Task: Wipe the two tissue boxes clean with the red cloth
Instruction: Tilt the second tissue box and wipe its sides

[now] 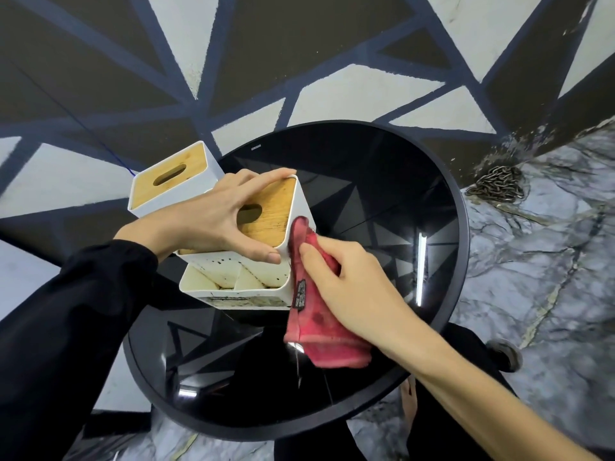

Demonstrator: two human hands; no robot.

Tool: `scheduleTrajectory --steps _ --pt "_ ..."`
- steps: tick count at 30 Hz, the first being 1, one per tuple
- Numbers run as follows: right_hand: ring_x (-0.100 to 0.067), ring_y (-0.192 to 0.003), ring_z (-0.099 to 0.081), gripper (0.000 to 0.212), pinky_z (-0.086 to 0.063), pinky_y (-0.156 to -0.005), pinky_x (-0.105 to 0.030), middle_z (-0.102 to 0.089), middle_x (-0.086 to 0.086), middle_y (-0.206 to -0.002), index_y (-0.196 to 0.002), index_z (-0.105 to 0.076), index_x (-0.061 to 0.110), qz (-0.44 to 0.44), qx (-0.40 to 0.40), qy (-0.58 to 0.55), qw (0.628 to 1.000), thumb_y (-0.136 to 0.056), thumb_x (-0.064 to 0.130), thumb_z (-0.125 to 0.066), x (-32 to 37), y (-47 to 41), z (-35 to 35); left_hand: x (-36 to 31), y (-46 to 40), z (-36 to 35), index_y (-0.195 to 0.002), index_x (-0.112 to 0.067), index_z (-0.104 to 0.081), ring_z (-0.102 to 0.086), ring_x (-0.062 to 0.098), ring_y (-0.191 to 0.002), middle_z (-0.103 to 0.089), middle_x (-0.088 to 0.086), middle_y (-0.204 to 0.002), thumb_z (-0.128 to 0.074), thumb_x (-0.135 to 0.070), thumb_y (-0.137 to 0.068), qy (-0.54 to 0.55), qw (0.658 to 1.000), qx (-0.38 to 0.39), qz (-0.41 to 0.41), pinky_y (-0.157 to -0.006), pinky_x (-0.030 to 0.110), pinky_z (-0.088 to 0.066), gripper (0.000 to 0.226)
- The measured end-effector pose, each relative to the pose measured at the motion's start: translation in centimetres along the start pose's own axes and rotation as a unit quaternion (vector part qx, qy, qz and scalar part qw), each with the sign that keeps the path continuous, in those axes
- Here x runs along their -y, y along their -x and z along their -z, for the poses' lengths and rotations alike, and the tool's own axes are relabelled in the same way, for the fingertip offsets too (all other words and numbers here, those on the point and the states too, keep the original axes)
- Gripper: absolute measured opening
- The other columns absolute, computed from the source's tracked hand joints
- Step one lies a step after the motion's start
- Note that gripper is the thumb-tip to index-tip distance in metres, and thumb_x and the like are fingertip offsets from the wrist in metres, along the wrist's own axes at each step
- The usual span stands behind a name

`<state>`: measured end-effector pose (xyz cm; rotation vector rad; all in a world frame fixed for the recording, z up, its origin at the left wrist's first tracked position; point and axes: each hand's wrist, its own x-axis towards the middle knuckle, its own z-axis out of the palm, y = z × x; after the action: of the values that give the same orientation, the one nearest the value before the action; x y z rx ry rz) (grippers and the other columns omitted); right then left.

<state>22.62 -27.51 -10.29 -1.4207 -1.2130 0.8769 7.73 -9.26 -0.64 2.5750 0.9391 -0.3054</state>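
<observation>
Glossy round desk (442, 227): left hand (213, 217) grips near tissue box (276, 207); right hand (346, 281) pinches red cloth (319, 331) on its three-o'clock side; the ten-o'clock far tissue box (173, 181) probably follows.

Round black glass surface (382, 181), reflective. Near tissue box (273, 211): white, wooden slotted lid, side compartments facing the camera; gripped across the lid by left hand (213, 217). Red cloth (319, 331): clutched in right hand (346, 277), pressed against that box's right side. Far tissue box (173, 178): same type, just behind-left. Chain (499, 188) on marble floor.
</observation>
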Motion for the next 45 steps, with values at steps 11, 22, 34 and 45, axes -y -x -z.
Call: scheduleTrajectory --steps 11,22,34,45 --pt "-0.007 -0.057 -0.054 0.043 -0.042 -0.053 -0.019 -0.059 0.001 -0.067 -0.075 -0.057 0.013 -0.075 -0.031 -0.027 0.996 -0.109 0.038 -0.046 -1.3 -5.8 1.3 -0.3 0.1 0.2 -0.150 -0.076 -0.006 -0.033 0.006 -0.135 -0.032 -0.027 -0.139 -0.077 -0.083 -0.052 0.006 1.000 0.008 0.006 -0.118 0.036 -0.034 0.121" --pt "-0.018 -0.064 -0.051 0.051 -0.042 -0.064 -0.037 -0.054 0.001 -0.067 -0.084 -0.056 0.000 -0.159 0.036 -0.059 0.985 -0.104 0.046 -0.047 -0.6 0.6 -0.8 -0.2 0.0 0.0 -0.150 -0.076 -0.007 -0.033 0.005 -0.133 -0.033 -0.023 -0.141 -0.076 -0.085 -0.052 -0.004 1.000 -0.001 -0.004 -0.114 0.035 -0.033 0.121" --pt "-0.022 -0.066 -0.049 0.036 -0.041 -0.064 -0.038 -0.052 -0.007 -0.072 -0.078 -0.056 0.014 -0.164 -0.014 -0.053 0.985 -0.104 0.037 -0.046 -1.1 -5.8 0.6 -0.3 0.2 -0.1 -0.150 -0.077 -0.007 -0.034 0.009 -0.133 -0.034 -0.025 -0.135 -0.076 -0.084 -0.053 -0.002 1.000 -0.008 -0.001 -0.117 0.038 -0.036 0.119" --pt "-0.022 -0.071 -0.063 0.044 -0.052 -0.065 -0.037 -0.066 -0.007 -0.078 -0.094 -0.066 0.016 -0.099 0.011 -0.044 0.994 -0.110 0.047 -0.039 0.7 4.3 -2.0 -0.2 0.2 0.0 -0.149 -0.078 -0.006 -0.035 0.004 -0.126 -0.037 -0.021 -0.141 -0.072 -0.090 -0.052 -0.011 1.000 -0.012 0.004 -0.100 0.023 -0.033 0.118"
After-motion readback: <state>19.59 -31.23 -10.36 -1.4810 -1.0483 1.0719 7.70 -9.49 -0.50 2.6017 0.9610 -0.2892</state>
